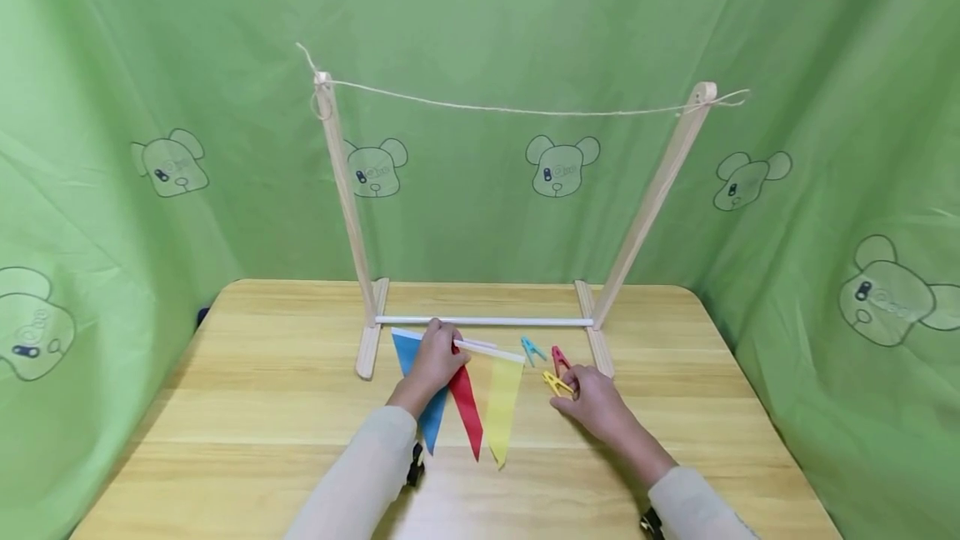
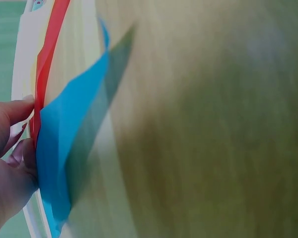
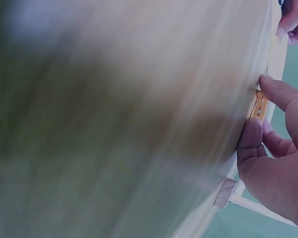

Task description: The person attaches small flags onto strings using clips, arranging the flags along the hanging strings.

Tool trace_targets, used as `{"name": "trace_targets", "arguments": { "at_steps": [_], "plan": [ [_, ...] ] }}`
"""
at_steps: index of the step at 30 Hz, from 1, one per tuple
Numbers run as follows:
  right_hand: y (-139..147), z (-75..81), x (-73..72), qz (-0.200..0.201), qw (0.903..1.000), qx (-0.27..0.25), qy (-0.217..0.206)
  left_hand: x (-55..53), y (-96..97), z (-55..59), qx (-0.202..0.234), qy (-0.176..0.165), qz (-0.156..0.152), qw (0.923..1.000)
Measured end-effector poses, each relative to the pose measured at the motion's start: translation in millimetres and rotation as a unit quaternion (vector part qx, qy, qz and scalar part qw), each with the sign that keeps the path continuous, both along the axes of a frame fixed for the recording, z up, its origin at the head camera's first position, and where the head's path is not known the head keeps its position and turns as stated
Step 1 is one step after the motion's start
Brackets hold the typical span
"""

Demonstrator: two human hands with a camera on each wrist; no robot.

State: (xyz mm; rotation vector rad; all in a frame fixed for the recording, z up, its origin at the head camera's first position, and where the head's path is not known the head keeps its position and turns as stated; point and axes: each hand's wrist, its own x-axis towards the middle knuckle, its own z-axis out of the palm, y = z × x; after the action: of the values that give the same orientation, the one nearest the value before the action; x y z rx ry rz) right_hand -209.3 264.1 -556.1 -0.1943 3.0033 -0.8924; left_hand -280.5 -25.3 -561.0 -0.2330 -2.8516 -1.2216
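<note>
My left hand (image 1: 437,361) pinches the white top band of a string of pennants, with a blue pennant (image 1: 432,423), a red pennant (image 1: 467,407) and a yellow pennant (image 1: 504,398) hanging toward me. In the left wrist view, thumb and fingers close on the band beside the red pennant (image 2: 48,49). Over to the right, my right hand (image 1: 597,402) has thumb and fingertips on both sides of a yellow clothespin (image 1: 555,382), low at the tabletop. Just beyond it lie a red clothespin (image 1: 559,358) and a light blue clothespin (image 1: 533,350).
Behind the pennants stands a wooden frame with a left post (image 1: 345,190) and a right post (image 1: 654,186). A thin string (image 1: 510,110) is tied between their tops, sagging slightly. A white rod (image 1: 517,322) joins the feet. Green curtain (image 1: 480,15) surrounds the wooden table (image 1: 262,407).
</note>
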Motion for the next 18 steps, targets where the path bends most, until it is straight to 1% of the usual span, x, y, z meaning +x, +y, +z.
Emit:
{"name": "trace_targets", "arguments": {
  "at_steps": [7, 14, 18],
  "plan": [
    [-0.8, 3.5, -0.7, -0.005, 0.9999, -0.001, -0.009, -0.9, 0.4, -0.1, -0.014, 0.014, -0.013, 0.9997],
    [-2.8, 5.5, 1.1, -0.009, 0.9998, -0.007, -0.013, 1.0, 0.8, -0.5, -0.010, 0.003, -0.026, 0.9996],
    [-4.1, 7.5, 3.0, -0.007, 0.9998, -0.011, -0.012, 2.1, 0.5, -1.4, -0.011, 0.010, -0.026, 0.9996]
  ]
}}
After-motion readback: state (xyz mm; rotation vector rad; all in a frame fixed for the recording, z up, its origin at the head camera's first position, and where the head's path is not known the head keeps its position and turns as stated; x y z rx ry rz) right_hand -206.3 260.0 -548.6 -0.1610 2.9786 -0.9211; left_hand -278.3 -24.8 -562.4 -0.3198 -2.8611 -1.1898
